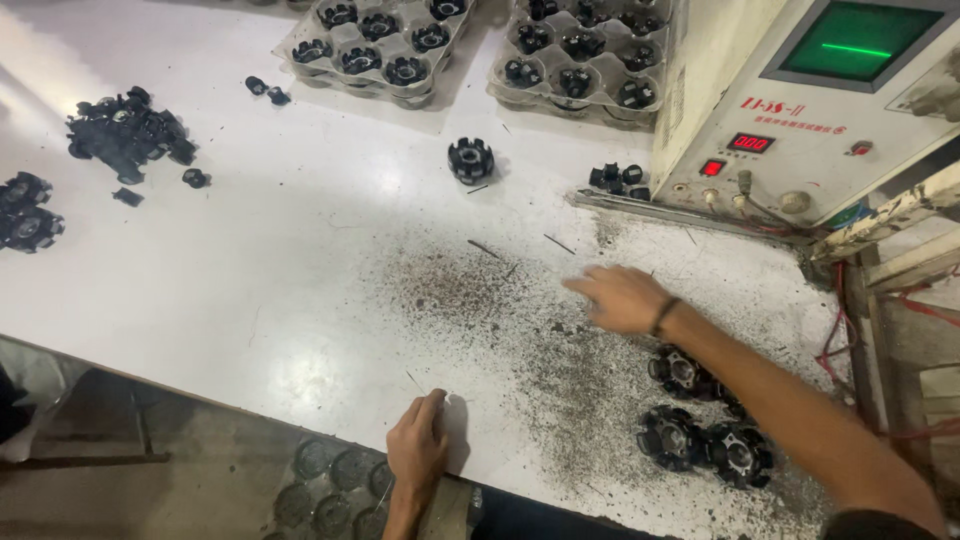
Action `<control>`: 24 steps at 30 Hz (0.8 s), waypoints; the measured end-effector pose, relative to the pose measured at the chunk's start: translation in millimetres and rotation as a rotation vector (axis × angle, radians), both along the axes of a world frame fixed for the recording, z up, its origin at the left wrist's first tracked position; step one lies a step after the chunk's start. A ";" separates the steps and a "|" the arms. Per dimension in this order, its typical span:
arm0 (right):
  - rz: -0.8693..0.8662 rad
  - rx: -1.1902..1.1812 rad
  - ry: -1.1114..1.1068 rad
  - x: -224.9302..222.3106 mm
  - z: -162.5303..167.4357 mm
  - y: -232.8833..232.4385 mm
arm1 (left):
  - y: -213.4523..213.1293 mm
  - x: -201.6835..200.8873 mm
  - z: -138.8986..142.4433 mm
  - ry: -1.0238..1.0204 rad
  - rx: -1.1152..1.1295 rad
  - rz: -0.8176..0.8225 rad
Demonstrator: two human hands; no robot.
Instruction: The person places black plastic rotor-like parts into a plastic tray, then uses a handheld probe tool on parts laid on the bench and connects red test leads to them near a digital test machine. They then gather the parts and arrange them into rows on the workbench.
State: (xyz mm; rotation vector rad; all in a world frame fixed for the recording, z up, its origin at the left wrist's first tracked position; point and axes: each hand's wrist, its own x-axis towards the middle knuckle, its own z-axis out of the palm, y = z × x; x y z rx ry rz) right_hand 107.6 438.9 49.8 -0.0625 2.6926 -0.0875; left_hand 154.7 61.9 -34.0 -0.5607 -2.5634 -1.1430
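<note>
Where the view is cut off, much stays uncertain: the white worktable [250, 270] runs past the left and top edges, and the cream-coloured test machine with a green screen [800, 110] is clipped at top and right, its cabling only partly visible beyond the table's right end. Two clear plastic cell trays loaded with black round parts [375, 45] [580, 55] are cut by the top edge; the parts inside are too small to make out in detail. A loose heap of small black plastic pieces [125, 130] lies far left, individual shapes not resolvable. Dark gritty dust [520, 330] speckles the table centre-right. The right hand [620, 298] is stretched forward over the dust, palm down, fingers extended and pointing left, motion-blurred; it holds nothing that can be seen, and whether the fingertips touch the table cannot be told. A dark band sits on its wrist. The left hand [420, 445] rests at the near table edge, fingers curled loosely down onto the surface; anything under them is hidden. Nearest the right forearm, three black toothed rotor-like wheels with pale metal hubs [700, 420] lie flat, hub axes pointing up, so there is no long axis to report; the uppermost is partly covered by the forearm. One similar black toothed wheel [470, 160] stands alone, well apart, near the trays.
</note>
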 end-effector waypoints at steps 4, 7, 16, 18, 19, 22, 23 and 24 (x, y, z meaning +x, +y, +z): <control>-0.069 0.144 -0.361 110.6 8.1 25.3 | 3.6 0.2 -7.3 0.027 -0.053 0.016; -0.264 0.019 -0.027 137.4 -3.8 30.3 | 3.3 1.0 -8.1 0.031 -0.055 0.031; -0.249 -0.209 0.146 214.0 -4.0 2.8 | 1.7 -0.6 -8.8 0.072 -0.045 -0.008; -0.171 -0.137 0.039 220.2 -20.0 -6.5 | 0.4 -1.5 -11.4 0.069 -0.069 -0.022; -0.200 -0.138 0.019 218.8 -28.0 -8.9 | -0.4 -2.3 -12.4 0.073 -0.071 -0.028; -0.211 -0.111 -0.071 203.8 -37.6 -9.9 | -4.6 -1.4 -12.0 0.065 -0.089 -0.024; -0.174 -0.092 -0.099 193.8 -34.9 -9.5 | -5.8 -1.1 -10.8 0.072 -0.094 -0.034; -0.149 -0.072 -0.127 185.8 -29.1 -10.9 | -6.5 -0.7 -9.0 0.063 -0.086 -0.021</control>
